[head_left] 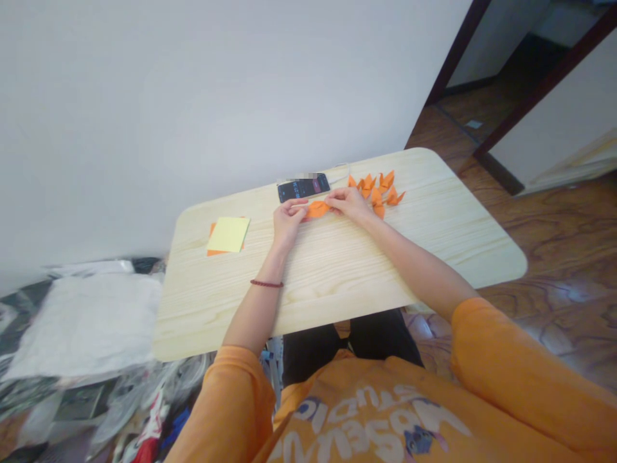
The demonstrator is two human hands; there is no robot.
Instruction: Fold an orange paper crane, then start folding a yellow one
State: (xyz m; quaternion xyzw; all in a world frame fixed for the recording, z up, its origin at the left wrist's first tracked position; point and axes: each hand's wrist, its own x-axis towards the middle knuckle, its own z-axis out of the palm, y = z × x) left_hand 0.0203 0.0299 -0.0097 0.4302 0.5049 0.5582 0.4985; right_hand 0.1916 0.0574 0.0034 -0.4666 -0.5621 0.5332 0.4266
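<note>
orange paper fold (317, 209) held at the fingertips between both hands, long axis running about 9 to 3 o'clock; left hand (289, 222) narrow at one end, right hand (348, 204) narrow at the other, seemingly equally near. small paper cranes (380, 193) at 2 o'clock, phone (303, 188) at 12, sticky notes (228, 235) at 9, all on a wood table (328, 283).

"What's the orange piece in the middle of the frame?"

"A folded strip of orange origami paper (317, 209), narrow and tapering toward both ends, its creases showing, lying nearly flat."

"Anything like it nearby?"

"Yes, a tight cluster of small orange origami cranes (376, 191) just to its upper right, overlapping one another, their sharp points sticking out at different angles."
</note>
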